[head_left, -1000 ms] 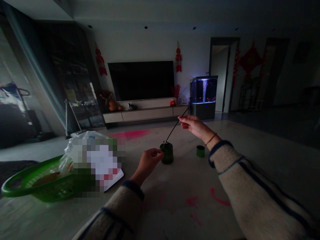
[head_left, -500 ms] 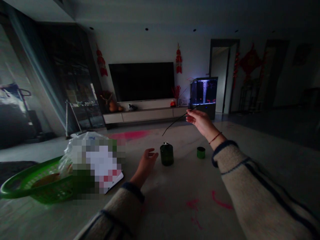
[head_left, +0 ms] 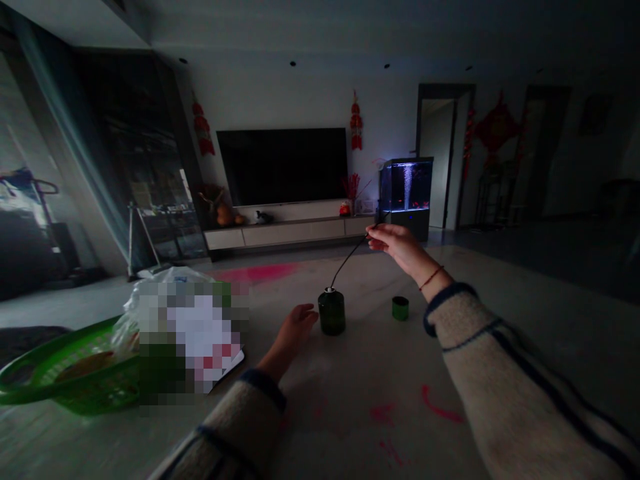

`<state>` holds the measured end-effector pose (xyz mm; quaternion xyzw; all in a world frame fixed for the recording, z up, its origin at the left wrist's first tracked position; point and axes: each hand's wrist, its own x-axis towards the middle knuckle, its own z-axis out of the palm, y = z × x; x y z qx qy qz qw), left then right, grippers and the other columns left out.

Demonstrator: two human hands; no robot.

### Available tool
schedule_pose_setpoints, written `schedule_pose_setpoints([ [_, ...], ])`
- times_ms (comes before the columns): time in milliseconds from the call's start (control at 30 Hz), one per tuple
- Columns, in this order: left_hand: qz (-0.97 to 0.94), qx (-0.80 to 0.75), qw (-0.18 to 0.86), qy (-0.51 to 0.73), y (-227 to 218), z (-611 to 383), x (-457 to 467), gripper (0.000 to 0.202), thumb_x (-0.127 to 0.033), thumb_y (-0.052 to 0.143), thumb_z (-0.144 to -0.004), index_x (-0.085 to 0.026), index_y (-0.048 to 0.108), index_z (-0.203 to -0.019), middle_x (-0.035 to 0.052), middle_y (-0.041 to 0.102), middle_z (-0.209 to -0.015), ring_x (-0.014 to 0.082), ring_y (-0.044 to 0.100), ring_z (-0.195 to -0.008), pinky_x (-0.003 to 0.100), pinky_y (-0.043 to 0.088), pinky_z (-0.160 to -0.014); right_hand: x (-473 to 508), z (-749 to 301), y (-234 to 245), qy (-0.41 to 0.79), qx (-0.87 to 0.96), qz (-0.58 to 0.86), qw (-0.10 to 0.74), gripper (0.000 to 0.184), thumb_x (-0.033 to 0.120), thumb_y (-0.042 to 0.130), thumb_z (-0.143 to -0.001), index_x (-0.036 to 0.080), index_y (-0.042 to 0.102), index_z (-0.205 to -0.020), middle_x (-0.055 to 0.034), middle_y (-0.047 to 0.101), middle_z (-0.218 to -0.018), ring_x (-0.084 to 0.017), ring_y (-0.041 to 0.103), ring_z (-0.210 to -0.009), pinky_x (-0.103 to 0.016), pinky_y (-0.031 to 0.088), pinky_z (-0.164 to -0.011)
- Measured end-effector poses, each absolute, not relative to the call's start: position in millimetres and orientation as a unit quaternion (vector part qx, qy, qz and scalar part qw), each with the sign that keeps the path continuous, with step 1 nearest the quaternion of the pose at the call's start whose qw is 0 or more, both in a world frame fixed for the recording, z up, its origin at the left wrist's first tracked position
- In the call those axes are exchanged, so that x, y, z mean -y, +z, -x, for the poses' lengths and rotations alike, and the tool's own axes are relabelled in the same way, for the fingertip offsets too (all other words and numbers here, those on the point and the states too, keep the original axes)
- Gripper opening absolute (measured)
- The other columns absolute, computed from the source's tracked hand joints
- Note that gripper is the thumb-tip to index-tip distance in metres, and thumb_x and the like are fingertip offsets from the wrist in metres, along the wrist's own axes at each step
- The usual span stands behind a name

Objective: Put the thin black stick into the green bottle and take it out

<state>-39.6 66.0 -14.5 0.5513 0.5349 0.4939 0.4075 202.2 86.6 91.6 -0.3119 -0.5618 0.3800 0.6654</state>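
The right hand (head_left: pixel 397 245) pinches a thin black stick (head_left: pixel 350 255), its lower end at the mouth of a dark green bottle (head_left: pixel 331 313) mid-frame on the pale floor (head_left: pixel 340 380); the half-open left hand (head_left: pixel 293 333) is just beside it.

My right hand (head_left: pixel 400 248) is up high, and its fingers (head_left: pixel 375 239) pinch a thin black stick (head_left: pixel 353 253). The stick bends down to the top of a dark green bottle (head_left: pixel 331 313). My open left hand (head_left: pixel 295 330) is just beside the bottle. A small green cup (head_left: pixel 400 308) sits on the worktop (head_left: pixel 325 380).
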Motion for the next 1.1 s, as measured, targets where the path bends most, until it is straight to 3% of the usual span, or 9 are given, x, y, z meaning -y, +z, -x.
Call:
schedule_pose_setpoints([
  [500,-0.58,-0.529,0.393,0.479,-18,39,-70,0.023,-0.025,0.059,-0.062,-0.014,0.056,-0.082,0.0082,0.066,-0.079,0.0174,0.06,-0.075,0.028,0.042,-0.067,-96,-173,69,0.37,0.637,0.358,0.573,0.01,0.02,0.062,-0.067,0.014,0.062,-0.075,0.0009,0.06,-0.064,-0.006,0.052,-0.055,-0.02,0.043,-0.055],
  [800,-0.586,-0.503,0.4,0.494,-26,41,-76,0.027,-0.028,0.062,-0.06,-0.012,0.059,-0.082,0.0099,0.067,-0.08,0.0194,0.061,-0.078,0.03,0.043,-0.07,-98,-164,60,0.364,0.656,0.387,0.536,0.008,0.017,0.059,-0.069,0.013,0.061,-0.076,-0.0001,0.06,-0.065,-0.005,0.051,-0.053,-0.017,0.041,-0.05],
  [1100,-0.585,-0.524,0.391,0.48,-20,38,-71,0.024,-0.027,0.063,-0.06,-0.013,0.061,-0.079,0.0076,0.067,-0.076,0.0185,0.061,-0.076,0.029,0.042,-0.069,-100,-159,53,0.354,0.679,0.372,0.524,0.011,0.022,0.06,-0.07,0.014,0.062,-0.077,-0.0018,0.063,-0.067,-0.006,0.053,-0.054,-0.018,0.042,-0.05],
])
